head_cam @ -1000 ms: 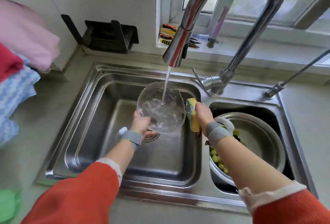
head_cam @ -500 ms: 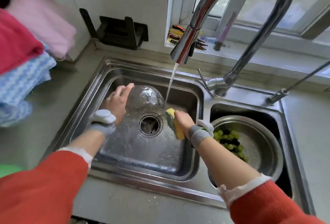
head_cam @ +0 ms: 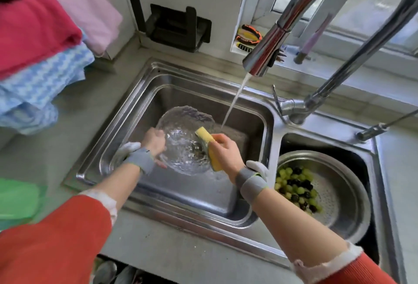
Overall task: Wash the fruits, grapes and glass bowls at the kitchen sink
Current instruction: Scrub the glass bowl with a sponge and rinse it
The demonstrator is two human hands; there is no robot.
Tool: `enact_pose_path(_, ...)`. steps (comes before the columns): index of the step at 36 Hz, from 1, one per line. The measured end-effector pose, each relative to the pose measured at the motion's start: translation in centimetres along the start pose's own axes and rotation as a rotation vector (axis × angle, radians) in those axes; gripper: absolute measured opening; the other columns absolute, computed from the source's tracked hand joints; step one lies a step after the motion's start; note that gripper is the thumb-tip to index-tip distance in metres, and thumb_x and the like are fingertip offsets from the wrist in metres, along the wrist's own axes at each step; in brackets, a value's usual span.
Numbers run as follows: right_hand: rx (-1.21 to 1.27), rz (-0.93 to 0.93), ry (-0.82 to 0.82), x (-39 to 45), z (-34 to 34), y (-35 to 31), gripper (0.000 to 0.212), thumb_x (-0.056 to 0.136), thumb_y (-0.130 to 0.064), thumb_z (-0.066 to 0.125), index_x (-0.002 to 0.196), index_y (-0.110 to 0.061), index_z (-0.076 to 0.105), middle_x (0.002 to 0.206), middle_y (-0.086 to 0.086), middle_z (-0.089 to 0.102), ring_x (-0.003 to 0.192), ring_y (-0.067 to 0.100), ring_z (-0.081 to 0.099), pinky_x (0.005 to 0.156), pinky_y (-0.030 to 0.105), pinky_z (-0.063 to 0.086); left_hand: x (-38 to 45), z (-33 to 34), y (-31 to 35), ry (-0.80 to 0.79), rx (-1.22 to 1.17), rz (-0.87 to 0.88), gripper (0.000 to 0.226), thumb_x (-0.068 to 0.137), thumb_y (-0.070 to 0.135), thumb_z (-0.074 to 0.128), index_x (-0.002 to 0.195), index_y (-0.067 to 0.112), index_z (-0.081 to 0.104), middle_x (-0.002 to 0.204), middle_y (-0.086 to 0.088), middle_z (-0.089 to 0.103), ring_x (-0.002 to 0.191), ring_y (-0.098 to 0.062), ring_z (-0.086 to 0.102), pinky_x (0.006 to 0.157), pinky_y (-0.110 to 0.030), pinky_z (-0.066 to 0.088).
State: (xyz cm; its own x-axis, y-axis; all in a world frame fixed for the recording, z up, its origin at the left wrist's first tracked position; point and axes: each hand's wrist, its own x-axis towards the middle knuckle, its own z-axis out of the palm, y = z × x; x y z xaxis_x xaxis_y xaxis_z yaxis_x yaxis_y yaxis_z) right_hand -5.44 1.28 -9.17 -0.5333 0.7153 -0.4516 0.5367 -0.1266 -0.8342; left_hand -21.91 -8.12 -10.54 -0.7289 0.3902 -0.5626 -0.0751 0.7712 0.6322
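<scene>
left hand clamped on glass bowl rim at 9 o'clock, bowl tilted over main basin. right hand closed on sponge, touching rim at 3 o'clock. right nearer to scrub.

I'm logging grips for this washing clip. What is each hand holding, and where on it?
Left hand holds the glass bowl by its left rim. Right hand grips the sponge around its lower half.
</scene>
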Motion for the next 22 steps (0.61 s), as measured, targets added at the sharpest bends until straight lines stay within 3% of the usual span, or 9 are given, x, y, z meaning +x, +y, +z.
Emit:
enact_pose_path(2, -0.024, -0.008, 0.004, 0.9, 1.2, -0.2, 0.022, 0.092, -0.028, 0.055, 0.11, -0.017, 0.061, 0.085, -0.007, 0.06, 0.074, 0.01, 0.061, 0.063, 0.028, 0.055, -0.4, 1.1, -1.4, -0.061, -0.187, -0.091, 0.038, 0.102, 0.031, 0.03, 0.124, 0.006, 0.048, 0.117, -0.021, 0.058, 0.094, -0.033, 0.061, 0.066, -0.05, 0.057)
enact_pose_path(6, -0.258, -0.065, -0.083, 2.3, 4.2, -0.7, 0.027, 0.091, -0.025, 0.057, 0.116, -0.017, 0.064, 0.115, 0.008, 0.057, 0.106, 0.026, 0.058, 0.094, 0.034, 0.047, -2.0, 2.6, -1.3, -0.046, -0.149, 0.011, 0.051, 0.098, 0.046, 0.034, 0.133, 0.012, 0.05, 0.136, -0.01, 0.054, 0.12, -0.032, 0.054, 0.101, -0.042, 0.044)
enact_pose_path(10, -0.503, -0.138, -0.392, 0.5, 5.6, 0.3, 0.018, 0.091, -0.019, 0.054, 0.091, -0.007, 0.068, 0.089, 0.008, 0.059, 0.084, 0.021, 0.053, 0.076, 0.025, 0.039, -2.0, 1.6, -1.4, -0.038, -0.148, 0.004, 0.053, 0.098, 0.046, 0.032, 0.133, 0.011, 0.052, 0.138, -0.013, 0.052, 0.125, -0.03, 0.05, 0.107, -0.036, 0.038)
enact_pose_path(12, -0.797, -0.119, -0.447, 0.9, 4.4, 1.5, 0.026, 0.092, -0.027, 0.053, 0.074, -0.011, 0.059, 0.078, 0.007, 0.05, 0.075, 0.018, 0.044, 0.069, 0.026, 0.038, -1.5, 0.6, -1.8, -0.044, -0.198, -0.017, 0.055, 0.093, 0.055, 0.034, 0.126, 0.017, 0.054, 0.132, -0.01, 0.056, 0.117, -0.032, 0.054, 0.096, -0.049, 0.048)
enact_pose_path(14, -1.101, -0.138, -0.399, 2.8, 2.8, 2.2, 0.026, 0.094, -0.033, 0.049, 0.091, -0.01, 0.063, 0.091, 0.008, 0.052, 0.087, 0.021, 0.047, 0.081, 0.031, 0.046, -1.9, 0.0, -2.1, -0.071, -0.176, -0.012, 0.043, 0.096, 0.048, 0.035, 0.118, 0.017, 0.055, 0.116, -0.01, 0.058, 0.104, -0.035, 0.057, 0.067, -0.051, 0.057)
enact_pose_path(16, -1.129, -0.218, -0.274, 4.9, 2.0, 2.0, 0.027, 0.093, -0.023, 0.046, 0.112, -0.008, 0.059, 0.115, 0.014, 0.052, 0.108, 0.03, 0.047, 0.094, 0.039, 0.042, -2.4, 0.2, -2.4, -0.102, -0.139, -0.002, 0.037, 0.097, 0.046, 0.034, 0.113, 0.02, 0.056, 0.109, -0.015, 0.059, 0.1, -0.04, 0.059, 0.051, -0.047, 0.056)
enact_pose_path(18, -0.956, -0.326, -0.227, 5.2, 3.7, 1.0, 0.03, 0.089, -0.01, 0.048, 0.116, -0.011, 0.06, 0.123, 0.014, 0.05, 0.112, 0.036, 0.047, 0.094, 0.037, 0.037, -2.8, 0.5, -2.7, -0.1, -0.148, 0.011, 0.039, 0.095, 0.049, 0.033, 0.109, 0.021, 0.058, 0.116, -0.018, 0.062, 0.105, -0.04, 0.059, 0.069, -0.053, 0.057)
enact_pose_path(20, -0.766, -0.383, -0.275, 4.2, 6.2, -0.3, 0.031, 0.085, -0.009, 0.053, 0.115, -0.01, 0.062, 0.122, 0.015, 0.052, 0.108, 0.037, 0.05, 0.092, 0.037, 0.038, -3.1, 0.3, -2.0, -0.076, -0.122, 0.02, 0.046, 0.099, 0.046, 0.031, 0.116, 0.016, 0.061, 0.125, -0.016, 0.061, 0.114, -0.034, 0.057, 0.092, -0.04, 0.05)
enact_pose_path(22, -0.735, -0.463, -0.406, 2.4, 7.5, -0.3, 0.025, 0.085, -0.02, 0.052, 0.103, -0.009, 0.064, 0.111, 0.014, 0.059, 0.1, 0.035, 0.056, 0.087, 0.038, 0.044, -2.9, -0.3, -1.3, -0.047, -0.109, 0.013, 0.05, 0.102, 0.041, 0.028, 0.123, 0.009, 0.059, 0.13, -0.015, 0.058, 0.119, -0.032, 0.053, 0.096, -0.034, 0.043)
